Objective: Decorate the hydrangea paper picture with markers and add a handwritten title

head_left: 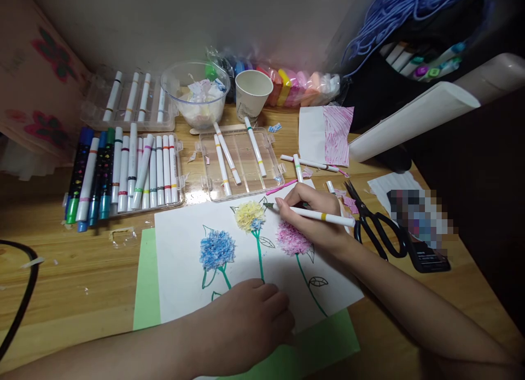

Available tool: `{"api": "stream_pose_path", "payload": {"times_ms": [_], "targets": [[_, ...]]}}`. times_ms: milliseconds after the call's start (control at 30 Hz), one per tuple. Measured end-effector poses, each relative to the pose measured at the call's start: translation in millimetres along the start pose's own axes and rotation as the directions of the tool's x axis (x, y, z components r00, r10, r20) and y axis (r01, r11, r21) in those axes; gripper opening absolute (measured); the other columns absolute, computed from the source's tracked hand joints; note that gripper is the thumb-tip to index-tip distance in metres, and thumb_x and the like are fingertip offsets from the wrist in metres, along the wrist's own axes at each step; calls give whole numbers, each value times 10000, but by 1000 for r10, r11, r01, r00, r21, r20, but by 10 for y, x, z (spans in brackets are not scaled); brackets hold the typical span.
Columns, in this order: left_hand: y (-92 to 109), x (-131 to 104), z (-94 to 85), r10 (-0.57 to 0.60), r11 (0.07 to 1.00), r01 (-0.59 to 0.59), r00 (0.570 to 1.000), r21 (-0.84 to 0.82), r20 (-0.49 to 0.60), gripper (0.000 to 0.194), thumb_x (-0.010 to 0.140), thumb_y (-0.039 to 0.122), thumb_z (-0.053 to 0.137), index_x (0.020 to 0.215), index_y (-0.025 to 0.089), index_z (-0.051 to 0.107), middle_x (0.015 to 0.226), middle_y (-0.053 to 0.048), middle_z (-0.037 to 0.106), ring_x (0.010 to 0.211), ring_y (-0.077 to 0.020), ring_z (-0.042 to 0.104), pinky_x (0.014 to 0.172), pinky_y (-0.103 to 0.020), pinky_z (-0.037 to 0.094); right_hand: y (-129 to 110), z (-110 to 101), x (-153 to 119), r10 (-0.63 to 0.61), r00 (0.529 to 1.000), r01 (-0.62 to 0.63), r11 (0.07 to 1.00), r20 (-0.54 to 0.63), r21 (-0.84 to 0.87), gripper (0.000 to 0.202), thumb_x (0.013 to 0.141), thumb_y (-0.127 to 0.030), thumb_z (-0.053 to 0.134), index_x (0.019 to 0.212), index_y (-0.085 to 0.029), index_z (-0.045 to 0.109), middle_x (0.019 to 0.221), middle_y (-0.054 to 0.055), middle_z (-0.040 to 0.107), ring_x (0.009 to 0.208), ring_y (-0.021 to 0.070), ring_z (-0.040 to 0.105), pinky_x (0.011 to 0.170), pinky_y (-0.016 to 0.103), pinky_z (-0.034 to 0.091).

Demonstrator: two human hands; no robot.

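My right hand (314, 210) grips a white marker (328, 217) with a yellow-brown band; its dark tip touches the paper beside the yellow flower (249, 216). My left hand (254, 320) rests palm down with curled fingers on the lower part of the white paper (180, 232), and nothing sticks out of it. On this sheet are a blue flower (217, 250) and a pink flower (293, 238), the pink one partly behind my right hand. Flower heads look made of small bits. Green stems and outlined leaves are drawn below them. A green sheet (145, 276) lies underneath.
Black scissors (375, 221) lie right of my right hand. Behind the paper stand an open marker case (238, 191), a plastic bowl (192, 104) of scraps and a paper cup (253, 93). Several markers (135, 167) fill a case at left. Rolled paper (414, 120) leans at right.
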State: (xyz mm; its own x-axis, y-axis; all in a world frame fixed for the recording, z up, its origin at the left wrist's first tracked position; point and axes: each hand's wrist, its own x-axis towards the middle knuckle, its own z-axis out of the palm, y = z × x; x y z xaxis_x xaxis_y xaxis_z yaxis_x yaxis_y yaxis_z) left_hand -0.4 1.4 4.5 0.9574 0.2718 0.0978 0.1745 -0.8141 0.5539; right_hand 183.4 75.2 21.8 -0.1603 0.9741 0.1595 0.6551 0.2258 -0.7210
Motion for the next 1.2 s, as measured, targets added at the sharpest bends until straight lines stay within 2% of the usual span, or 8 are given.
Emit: {"api": "stream_pose_path", "payload": {"times_ms": [167, 367, 667, 1067, 1200], "targets": [[9, -5, 3, -7, 1000, 7, 1000, 3, 7, 184, 933, 284, 447, 814, 169, 529, 751, 0, 522, 682, -166, 453, 559, -305, 323, -30, 12, 10, 23, 1000, -24, 999, 7, 27, 249, 812, -255, 593, 600, -194, 479, 578, -20, 548, 531, 104, 500, 519, 252, 378], [8, -12, 12, 0, 1000, 0, 1000, 4, 16, 192, 939, 287, 430, 822, 170, 527, 758, -3, 521, 697, -170, 461, 559, -310, 326, -20, 16, 15, -12, 1000, 12, 1000, 25, 14, 246, 805, -213, 578, 587, -192, 465, 568, -24, 549, 521, 100, 500, 511, 242, 371], [4, 0, -6, -9, 1000, 9, 999, 0, 37, 186, 939, 286, 427, 833, 172, 528, 766, 1, 524, 695, -169, 461, 565, -311, 331, 36, 5, -29, -21, 998, 21, 1000, -57, 7, 266, 788, -177, 568, 565, -198, 426, 531, -40, 492, 492, 89, 459, 489, 241, 351], [7, -1, -2, -4, 1000, 5, 1000, -10, 21, 175, 942, 279, 426, 850, 175, 532, 776, -3, 532, 698, -168, 463, 569, -311, 332, 8, 18, -11, 15, 1000, -15, 998, 10, 53, 254, 800, -222, 591, 582, -197, 464, 535, -44, 495, 489, 86, 446, 481, 247, 343], [3, 2, 0, -2, 1000, 2, 1000, -3, 20, 172, 941, 278, 432, 844, 176, 532, 778, -5, 541, 714, -172, 477, 575, -314, 334, -3, -53, -46, 38, 995, -25, 990, -94, 142, 255, 817, -257, 600, 600, -208, 475, 553, -31, 535, 521, 106, 508, 504, 258, 388]]}}
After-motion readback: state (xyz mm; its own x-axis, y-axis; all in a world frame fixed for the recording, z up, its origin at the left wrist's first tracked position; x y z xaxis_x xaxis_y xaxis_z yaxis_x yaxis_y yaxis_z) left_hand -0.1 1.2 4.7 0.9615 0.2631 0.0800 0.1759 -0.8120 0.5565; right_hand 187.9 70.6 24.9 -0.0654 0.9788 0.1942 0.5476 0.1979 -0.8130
